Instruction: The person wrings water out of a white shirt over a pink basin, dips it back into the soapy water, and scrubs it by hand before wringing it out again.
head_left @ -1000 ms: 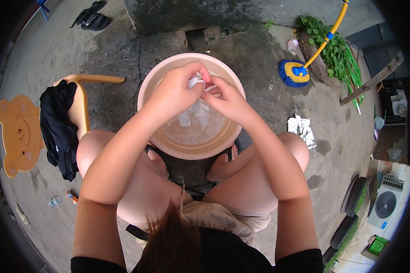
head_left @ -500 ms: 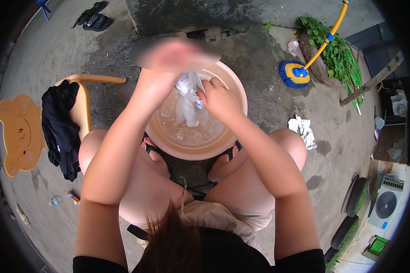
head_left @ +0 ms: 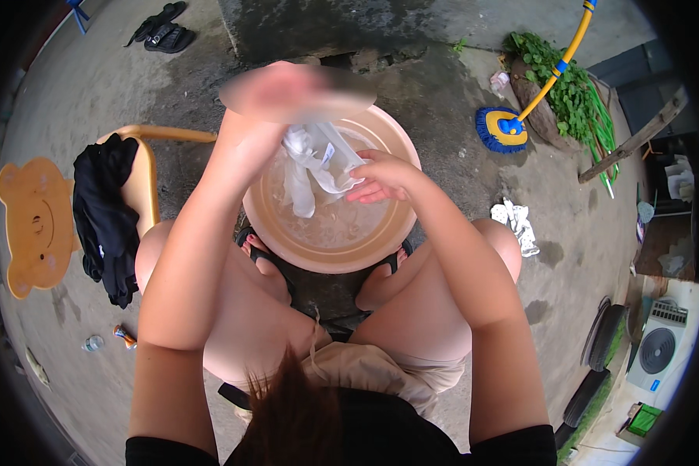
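Note:
A wet white garment (head_left: pixel 309 163) with a small label hangs over a wide peach-coloured basin (head_left: pixel 408 159), which holds cloudy, sudsy water. My left hand (head_left: pixel 291 92) is raised above the basin's far left side. A blurred patch covers its fingers, but the garment's top hangs from it. At the basin's right side, my right hand (head_left: pixel 384 177) has the garment's edge between thumb and fingers, some fingers stretched out below it. The garment is spread between both hands, and its lower end dangles close to the water.
The basin stands between my feet. To the left, black clothing (head_left: pixel 105 217) drapes over a yellow chair (head_left: pixel 144 175). A blue-and-yellow mop (head_left: pixel 502 129) and a white spotted cloth (head_left: pixel 514 225) lie to the right. Black sandals (head_left: pixel 163 31) are at the far left.
My right hand has moved slightly right and its fingers have opened out more. The garment, bunched before, is now spread wider and its label shows. My left hand has shifted slightly left.

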Demonstrator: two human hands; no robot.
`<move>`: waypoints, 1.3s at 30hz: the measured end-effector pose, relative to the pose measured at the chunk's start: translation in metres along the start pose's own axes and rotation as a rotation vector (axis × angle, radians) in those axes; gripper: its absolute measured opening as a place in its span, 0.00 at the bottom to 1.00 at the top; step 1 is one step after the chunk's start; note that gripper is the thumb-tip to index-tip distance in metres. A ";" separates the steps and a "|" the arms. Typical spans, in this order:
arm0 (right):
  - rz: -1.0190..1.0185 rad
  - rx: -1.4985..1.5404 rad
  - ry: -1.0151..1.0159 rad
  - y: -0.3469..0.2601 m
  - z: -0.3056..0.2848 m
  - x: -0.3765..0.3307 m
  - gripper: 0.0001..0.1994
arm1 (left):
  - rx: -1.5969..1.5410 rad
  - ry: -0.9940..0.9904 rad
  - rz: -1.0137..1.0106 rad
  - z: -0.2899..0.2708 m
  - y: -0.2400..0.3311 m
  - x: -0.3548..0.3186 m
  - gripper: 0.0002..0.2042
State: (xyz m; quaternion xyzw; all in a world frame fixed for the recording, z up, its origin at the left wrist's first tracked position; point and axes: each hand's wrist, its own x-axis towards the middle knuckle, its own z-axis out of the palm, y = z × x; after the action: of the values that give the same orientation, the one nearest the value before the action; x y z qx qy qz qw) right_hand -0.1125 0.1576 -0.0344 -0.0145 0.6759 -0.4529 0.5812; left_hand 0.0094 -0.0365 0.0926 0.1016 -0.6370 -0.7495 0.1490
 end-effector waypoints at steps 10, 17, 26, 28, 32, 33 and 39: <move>-0.178 -0.027 0.271 -0.004 -0.021 0.007 0.24 | 1.100 -0.020 -0.117 -0.019 -0.007 0.003 0.14; -0.371 0.694 0.359 -0.061 -0.047 -0.014 0.21 | 1.080 0.248 0.089 -0.017 -0.029 0.021 0.11; -0.507 0.801 0.419 -0.004 -0.023 0.053 0.14 | -0.291 0.558 -0.496 -0.045 -0.137 0.044 0.12; -0.563 0.503 0.593 0.037 -0.027 0.082 0.13 | -0.282 0.634 -0.448 -0.027 -0.183 0.047 0.12; -0.426 -0.342 0.704 0.139 -0.016 0.126 0.16 | 0.546 0.428 -0.345 -0.015 -0.304 0.004 0.15; -0.333 -0.476 0.643 0.162 -0.011 0.127 0.17 | 0.756 0.297 -0.319 -0.002 -0.320 -0.017 0.16; -0.128 -0.707 0.402 0.245 0.017 0.148 0.17 | 1.049 -0.290 -0.605 -0.014 -0.426 -0.093 0.17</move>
State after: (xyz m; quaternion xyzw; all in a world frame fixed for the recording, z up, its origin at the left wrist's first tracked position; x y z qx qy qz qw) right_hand -0.0230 0.2109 -0.3013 -0.1663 0.8878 -0.2219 0.3674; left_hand 0.0612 0.0450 -0.3324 0.2344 -0.8772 -0.3518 -0.2276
